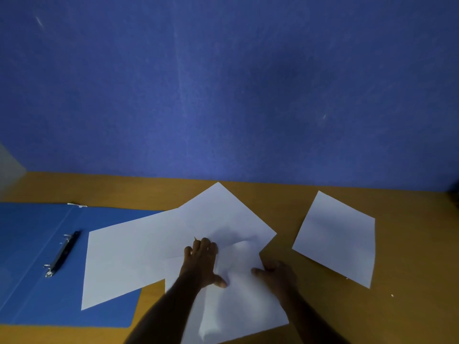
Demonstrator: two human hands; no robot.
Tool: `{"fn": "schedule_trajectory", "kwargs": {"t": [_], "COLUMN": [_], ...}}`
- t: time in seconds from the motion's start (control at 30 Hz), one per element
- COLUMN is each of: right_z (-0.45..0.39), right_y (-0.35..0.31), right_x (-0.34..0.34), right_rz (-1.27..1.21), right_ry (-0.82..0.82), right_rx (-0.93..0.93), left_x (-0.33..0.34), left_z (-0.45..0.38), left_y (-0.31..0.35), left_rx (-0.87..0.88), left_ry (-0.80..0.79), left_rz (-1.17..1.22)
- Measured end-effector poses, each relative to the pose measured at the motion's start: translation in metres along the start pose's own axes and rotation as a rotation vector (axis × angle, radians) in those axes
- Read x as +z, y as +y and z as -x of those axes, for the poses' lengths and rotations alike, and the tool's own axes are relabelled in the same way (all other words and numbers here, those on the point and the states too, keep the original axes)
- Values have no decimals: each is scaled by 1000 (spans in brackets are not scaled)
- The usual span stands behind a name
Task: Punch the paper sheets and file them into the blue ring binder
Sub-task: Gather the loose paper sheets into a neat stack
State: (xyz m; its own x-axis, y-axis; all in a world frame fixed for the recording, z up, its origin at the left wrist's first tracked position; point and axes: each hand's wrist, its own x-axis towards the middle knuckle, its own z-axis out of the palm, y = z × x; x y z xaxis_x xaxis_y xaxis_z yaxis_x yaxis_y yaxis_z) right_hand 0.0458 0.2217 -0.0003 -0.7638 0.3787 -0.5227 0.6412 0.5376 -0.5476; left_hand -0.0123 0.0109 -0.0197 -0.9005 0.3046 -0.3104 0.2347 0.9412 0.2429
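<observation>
While the left hand (202, 263) is pressing flat on the overlapping paper sheets (223, 219) and the right hand (275, 274) is pinching the nearest sheet's edge, creasing is looking likely. One sheet is overhanging the open blue ring binder (32, 244), crowding its rings (62, 254); a lone sheet (337, 239) is lying well apart. No punch is showing.

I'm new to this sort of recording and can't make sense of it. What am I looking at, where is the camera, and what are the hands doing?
No machine here: a person wears a camera on the head, looking down at their own hands. On the wooden desk lies an open blue ring binder and loose white sheets. One sheet overlaps the binder, another lies apart on the right. The left hand presses the middle sheets; the right hand holds their edge.
</observation>
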Motion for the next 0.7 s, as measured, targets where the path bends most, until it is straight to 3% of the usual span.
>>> {"fn": "schedule_trajectory", "kwargs": {"t": [0.23,0.43,0.57,0.7], "right_z": [2,6,7,-2], "right_y": [-4,-11,-32,-40], "right_x": [-12,-20,-36,-61], "right_rz": [-347,-23,105,76], "right_ry": [-114,-175,-134,-87], "right_rx": [-49,-346,-539,-531], "left_x": [-3,-6,-14,-31], "left_z": [1,0,-3,-1], "left_y": [5,7,5,-4], "left_rx": [13,74,69,22], "left_ry": [-21,-5,93,165], "left_rz": [6,35,266,679]}}
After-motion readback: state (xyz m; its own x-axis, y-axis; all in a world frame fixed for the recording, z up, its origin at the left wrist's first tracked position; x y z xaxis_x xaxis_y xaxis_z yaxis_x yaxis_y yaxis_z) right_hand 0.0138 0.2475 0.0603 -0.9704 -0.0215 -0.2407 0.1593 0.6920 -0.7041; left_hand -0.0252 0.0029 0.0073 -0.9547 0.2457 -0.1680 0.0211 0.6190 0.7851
